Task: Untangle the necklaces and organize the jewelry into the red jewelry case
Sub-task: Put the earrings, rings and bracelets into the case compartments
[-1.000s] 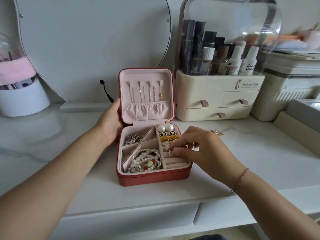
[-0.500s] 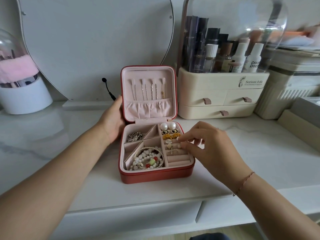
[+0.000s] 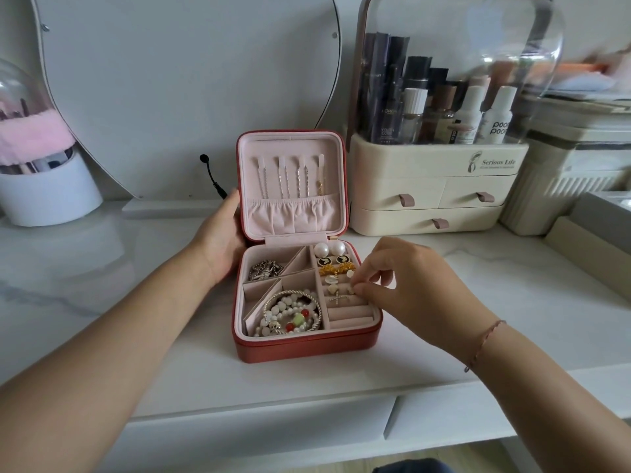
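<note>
The jewelry case (image 3: 307,346) is set open at table (image 3: 512,302) ctr, lid (image 3: 293,146) upright at the back: chains (image 3: 283,177) are hung in the lid, bracelets (image 3: 293,312) laid front-left, earrings (image 3: 336,259) lined down the right column. It's held at its left side by the left hand (image 3: 218,244), w/ the earrings pinched by the right hand (image 3: 409,285). A cosmetics organizer (image 3: 426,186) is stood behind-right

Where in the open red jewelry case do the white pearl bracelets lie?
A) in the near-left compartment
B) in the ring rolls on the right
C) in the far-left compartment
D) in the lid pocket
A: the white pearl and bead bracelets lie in the near-left compartment of the red square jewelry case, beside the pink ring rolls.
</note>
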